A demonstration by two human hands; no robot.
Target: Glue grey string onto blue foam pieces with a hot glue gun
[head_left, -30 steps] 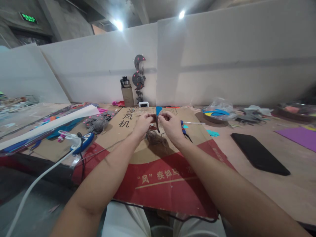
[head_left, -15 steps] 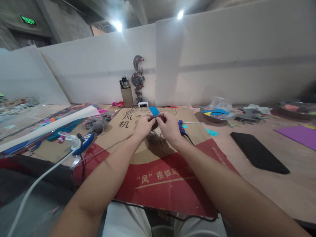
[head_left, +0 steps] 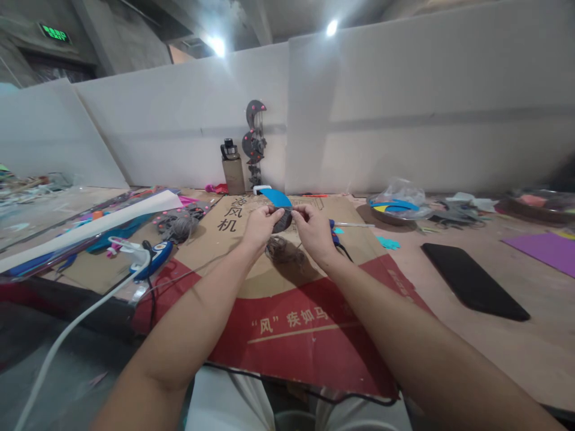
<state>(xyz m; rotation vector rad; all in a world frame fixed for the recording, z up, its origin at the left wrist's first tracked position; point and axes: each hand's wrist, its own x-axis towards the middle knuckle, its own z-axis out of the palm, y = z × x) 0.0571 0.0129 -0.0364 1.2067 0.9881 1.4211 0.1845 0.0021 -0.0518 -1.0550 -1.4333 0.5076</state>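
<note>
The left hand (head_left: 260, 228) and right hand (head_left: 315, 232) pinched the curved blue piece (head_left: 277, 197), seemingly by its edges, above tangled yarn (head_left: 283, 251) whose loose strands could have snagged it had either hand dipped.

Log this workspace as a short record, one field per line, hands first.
Left hand: pinching the blue piece, whose lower part is dark
Right hand: fingertips at the piece's right edge; grip unclear
Below hands: tangled gray yarn on cardboard
Back: upright bottle, left of the dark crescent ornament
Right side: black slab, purple sheet
Left side: white cable
</note>
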